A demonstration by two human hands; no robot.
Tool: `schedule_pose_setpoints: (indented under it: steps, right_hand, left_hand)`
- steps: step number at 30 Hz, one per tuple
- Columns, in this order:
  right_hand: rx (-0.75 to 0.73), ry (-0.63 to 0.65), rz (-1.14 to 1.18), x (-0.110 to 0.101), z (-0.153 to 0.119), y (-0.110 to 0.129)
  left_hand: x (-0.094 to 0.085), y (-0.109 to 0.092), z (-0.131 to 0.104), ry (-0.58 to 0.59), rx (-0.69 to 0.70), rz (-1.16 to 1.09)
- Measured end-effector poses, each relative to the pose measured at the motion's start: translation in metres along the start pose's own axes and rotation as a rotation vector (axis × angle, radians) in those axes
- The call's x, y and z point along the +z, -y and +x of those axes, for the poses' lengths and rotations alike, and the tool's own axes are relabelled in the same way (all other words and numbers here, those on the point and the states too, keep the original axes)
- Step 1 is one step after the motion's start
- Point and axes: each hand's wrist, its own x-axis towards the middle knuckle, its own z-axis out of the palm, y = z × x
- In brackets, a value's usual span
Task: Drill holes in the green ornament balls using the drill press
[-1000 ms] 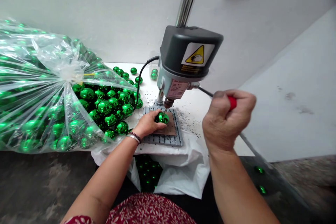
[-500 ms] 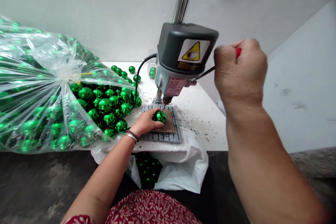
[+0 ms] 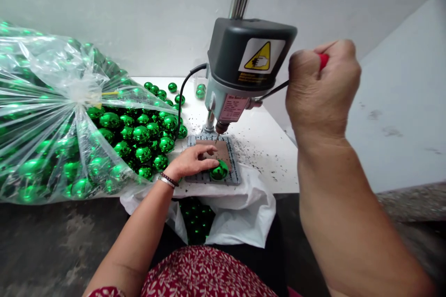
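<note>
A shiny green Christmas ball (image 3: pixel 219 171) sits at the front of the drill press base (image 3: pixel 235 177), off the brown board (image 3: pixel 223 152). My left hand (image 3: pixel 194 160) is beside it with fingers apart; the thumb tip is at the ball's upper left edge, and the ball is not gripped. Above the fingers, the thin drill bit (image 3: pixel 217 139) points down from the chuck of the drill press (image 3: pixel 251 55). My right hand (image 3: pixel 322 88) is wrapped round the red-ended feed lever (image 3: pixel 324 61) on the machine's right side.
A clear plastic bag (image 3: pixel 83 90) full of green balls fills the left of the white table (image 3: pixel 275 148), with loose balls (image 3: pixel 141 134) at its mouth. Dark shavings surround the base. A white sack (image 3: pixel 244 218) holding more balls hangs at the table's front edge.
My left hand's fingers have opened from around the ball. The ball has moved from beneath the bit toward the front of the base. My right hand still grips the lever.
</note>
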Motion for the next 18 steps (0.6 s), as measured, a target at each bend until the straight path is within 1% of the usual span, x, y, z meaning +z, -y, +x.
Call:
schedule_pose_setpoints:
  steps: [2,4,7,9,11,13,15,18]
  right_hand:
    - [0.004,-0.002,0.006,0.000,-0.002,0.001]
    - [0.030,0.008,-0.001,0.000,-0.003,0.003]
    - [0.045,0.022,-0.003,-0.001,-0.004,0.007]
    - [0.050,0.018,0.011,-0.001,-0.004,0.008]
    - [0.054,0.016,0.033,-0.001,-0.003,0.008]
    - [0.043,0.022,0.052,0.000,-0.003,0.006]
    - [0.019,0.025,0.068,-0.001,-0.003,0.003]
    - [-0.013,0.023,0.082,-0.001,-0.004,0.001]
  left_hand:
    - [-0.001,0.002,0.000,-0.088,0.024,-0.015]
    - [-0.001,0.005,0.001,-0.208,0.059,-0.072]
    - [-0.002,0.007,0.007,-0.373,0.088,-0.236]
    - [-0.003,0.006,0.012,-0.451,0.099,-0.350]
    - [-0.003,0.005,0.017,-0.495,0.118,-0.412]
    - [-0.003,0.003,0.018,-0.513,0.138,-0.431]
    - [-0.005,0.002,0.016,-0.512,0.148,-0.459]
    - [-0.010,0.004,0.008,-0.500,0.181,-0.566]
